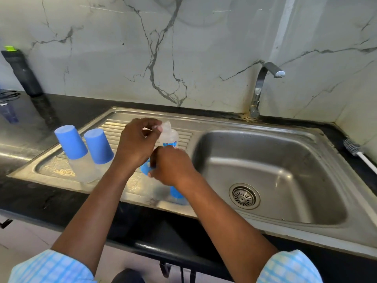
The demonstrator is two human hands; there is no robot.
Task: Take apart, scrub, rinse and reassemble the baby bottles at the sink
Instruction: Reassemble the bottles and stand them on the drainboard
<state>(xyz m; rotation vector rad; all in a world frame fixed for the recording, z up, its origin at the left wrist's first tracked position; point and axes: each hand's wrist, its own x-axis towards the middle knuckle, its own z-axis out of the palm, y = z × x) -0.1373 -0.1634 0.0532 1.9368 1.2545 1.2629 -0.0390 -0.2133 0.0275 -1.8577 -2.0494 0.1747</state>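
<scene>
It looks like the taking-apart stage. The person stands at the stainless steel sink (204,123) and holds a clear plastic baby bottle with blue print (170,137) upright over the ribbed draining board, just left of the basin. The left hand (137,142) has its grip almost closed, thumb and fingertips (158,128) pinching what I take to be the pale translucent teat (166,125) at the bottle's top. The right hand (173,167) wraps its grip round the bottle's lower part. Its fingers face away from me, so I can't say how tightly.

A blue piece (145,168) shows between the wrists and another blue part (177,193) lies on the board under the right forearm. Both are too blurred to name.

To do this well, I'd keep the right hand low and firm so the body doesn't turn. I'd work the teat free from near its base, not its tip, since soft rubber tears easily. Staying over the board means a dropped part lands on steel, away from the drain.

Two other clear bottles with tall blue caps (71,142) stand capped at the board's left end. A white-handled bottle brush (356,151) waits on the black surface (61,111) right of the basin, well apart from the hands.
</scene>
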